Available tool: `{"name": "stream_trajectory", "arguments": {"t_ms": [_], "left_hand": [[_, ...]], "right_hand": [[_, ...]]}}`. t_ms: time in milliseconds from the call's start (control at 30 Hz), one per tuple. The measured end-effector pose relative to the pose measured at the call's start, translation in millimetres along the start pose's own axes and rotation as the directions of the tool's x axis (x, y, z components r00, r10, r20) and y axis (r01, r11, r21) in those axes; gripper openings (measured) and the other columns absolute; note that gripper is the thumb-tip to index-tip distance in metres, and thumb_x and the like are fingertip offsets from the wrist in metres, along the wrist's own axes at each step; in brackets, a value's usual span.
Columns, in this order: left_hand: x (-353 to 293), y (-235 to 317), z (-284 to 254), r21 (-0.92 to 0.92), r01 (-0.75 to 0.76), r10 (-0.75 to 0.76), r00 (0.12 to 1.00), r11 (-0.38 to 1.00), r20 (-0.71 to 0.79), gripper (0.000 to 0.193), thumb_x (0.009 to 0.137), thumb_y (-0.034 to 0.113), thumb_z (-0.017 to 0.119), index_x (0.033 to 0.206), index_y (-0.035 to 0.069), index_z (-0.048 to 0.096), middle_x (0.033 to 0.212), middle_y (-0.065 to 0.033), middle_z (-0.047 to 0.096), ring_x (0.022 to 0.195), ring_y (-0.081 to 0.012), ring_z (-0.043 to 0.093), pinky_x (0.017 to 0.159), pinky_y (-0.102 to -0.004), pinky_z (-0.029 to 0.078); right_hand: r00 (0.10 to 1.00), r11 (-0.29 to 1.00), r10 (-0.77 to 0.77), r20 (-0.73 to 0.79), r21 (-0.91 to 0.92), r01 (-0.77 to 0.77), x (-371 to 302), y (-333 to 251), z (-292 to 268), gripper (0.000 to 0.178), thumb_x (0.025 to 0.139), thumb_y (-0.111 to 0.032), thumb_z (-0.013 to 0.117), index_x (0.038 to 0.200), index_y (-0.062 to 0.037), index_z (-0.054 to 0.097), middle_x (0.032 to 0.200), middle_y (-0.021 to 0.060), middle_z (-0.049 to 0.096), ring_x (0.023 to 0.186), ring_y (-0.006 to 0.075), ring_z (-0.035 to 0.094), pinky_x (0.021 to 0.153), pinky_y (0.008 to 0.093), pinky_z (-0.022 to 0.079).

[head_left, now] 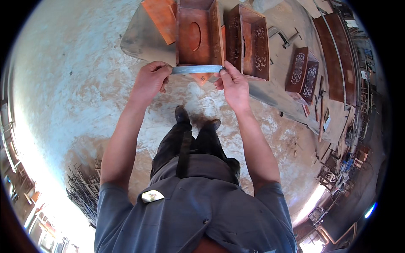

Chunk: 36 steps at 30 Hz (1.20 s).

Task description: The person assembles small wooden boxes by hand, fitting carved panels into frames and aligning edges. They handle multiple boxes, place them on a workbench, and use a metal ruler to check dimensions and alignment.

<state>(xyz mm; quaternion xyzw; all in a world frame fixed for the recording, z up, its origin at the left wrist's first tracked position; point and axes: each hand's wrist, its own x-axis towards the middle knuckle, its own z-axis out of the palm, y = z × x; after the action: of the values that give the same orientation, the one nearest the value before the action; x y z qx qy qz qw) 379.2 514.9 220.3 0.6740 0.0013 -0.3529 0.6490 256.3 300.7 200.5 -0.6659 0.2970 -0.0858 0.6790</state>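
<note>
A flat blue-grey strip [197,70] is stretched between my two hands along the near edge of a reddish-brown wooden box [207,36]. That box has an oval opening. My left hand [151,81] is closed, pinching the strip's left end between thumb and fingers. At the other end, my right hand [234,86] pinches the strip by the box's near right corner. Beside this box, on its right, stands a second wooden box [260,46] with carved sides. An orange-brown wooden piece [201,78] shows partly below the strip.
The boxes rest on a worn work table [143,40], with an orange wooden board [159,19] at its left. To the right are metal tools [285,39], a small carved box [300,76] and long brown boards [337,55]. A pile of sticks [82,192] lies on the floor at lower left.
</note>
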Motion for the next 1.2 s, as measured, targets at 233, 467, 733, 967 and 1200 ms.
{"name": "stream_trajectory", "arguments": {"t_ms": [233, 467, 733, 967, 1200], "left_hand": [[-0.1, 2.6, 0.5, 0.018, 0.01, -0.009, 1.0, 1.0, -0.021, 0.015, 0.088, 0.014, 0.06, 0.089, 0.0, 0.063, 0.065, -0.0015, 0.054, 0.049, -0.0078, 0.048, 0.045, -0.0253, 0.041], [4.6, 1.0, -0.2, 0.039, 0.009, -0.008, 1.0, 0.999, -0.029, 0.013, 0.088, 0.014, 0.061, 0.089, 0.0, 0.063, 0.063, -0.0007, 0.053, 0.047, -0.0078, 0.047, 0.043, -0.0245, 0.04], [3.7, 2.2, 0.3, 0.037, 0.007, -0.006, 1.0, 0.999, -0.028, 0.013, 0.088, 0.013, 0.06, 0.085, 0.001, 0.061, 0.062, -0.0001, 0.052, 0.045, -0.0074, 0.046, 0.043, -0.0242, 0.04], [1.0, 4.2, 1.1, 0.056, -0.008, 0.009, 1.0, 0.998, -0.018, 0.013, 0.089, 0.014, 0.059, 0.085, 0.002, 0.061, 0.063, 0.0006, 0.051, 0.047, -0.0066, 0.047, 0.043, -0.0241, 0.04], [0.2, 5.0, 1.8, 0.07, -0.01, 0.012, 1.0, 0.997, -0.02, 0.013, 0.088, 0.014, 0.059, 0.091, 0.002, 0.064, 0.063, 0.0017, 0.052, 0.048, -0.0054, 0.047, 0.043, -0.0227, 0.04]], "right_hand": [[1.0, 0.998, 0.011, 0.004, 0.06, -0.011, 4.4, 2.6, -0.4, 0.037, 0.098, -0.011, 0.051, 0.133, 0.0032, 0.05, 0.09, 0.0069, 0.068, 0.067, 0.0093, 0.06, 0.06, 0.0237, 0.051], [1.0, 0.999, 0.019, 0.008, 0.046, -0.019, 5.0, 0.3, -0.7, 0.036, 0.099, -0.01, 0.048, 0.132, 0.004, 0.05, 0.092, 0.0082, 0.067, 0.068, 0.0115, 0.061, 0.06, 0.0245, 0.052], [0.999, 0.994, 0.04, 0.024, 0.1, -0.042, 5.3, 0.0, -2.7, 0.036, 0.099, -0.008, 0.045, 0.132, 0.0062, 0.049, 0.09, 0.0079, 0.068, 0.067, 0.0101, 0.06, 0.061, 0.0243, 0.052], [0.999, 0.989, 0.05, 0.016, 0.139, -0.051, 4.3, -1.0, -1.2, 0.035, 0.099, -0.008, 0.045, 0.13, 0.0058, 0.05, 0.091, 0.0081, 0.068, 0.068, 0.0103, 0.06, 0.06, 0.0248, 0.052], [0.998, 0.984, 0.056, 0.019, 0.17, -0.058, 2.7, -1.0, -1.0, 0.034, 0.099, -0.008, 0.045, 0.13, 0.0061, 0.05, 0.092, 0.0084, 0.068, 0.068, 0.0107, 0.06, 0.06, 0.0245, 0.053]]}}
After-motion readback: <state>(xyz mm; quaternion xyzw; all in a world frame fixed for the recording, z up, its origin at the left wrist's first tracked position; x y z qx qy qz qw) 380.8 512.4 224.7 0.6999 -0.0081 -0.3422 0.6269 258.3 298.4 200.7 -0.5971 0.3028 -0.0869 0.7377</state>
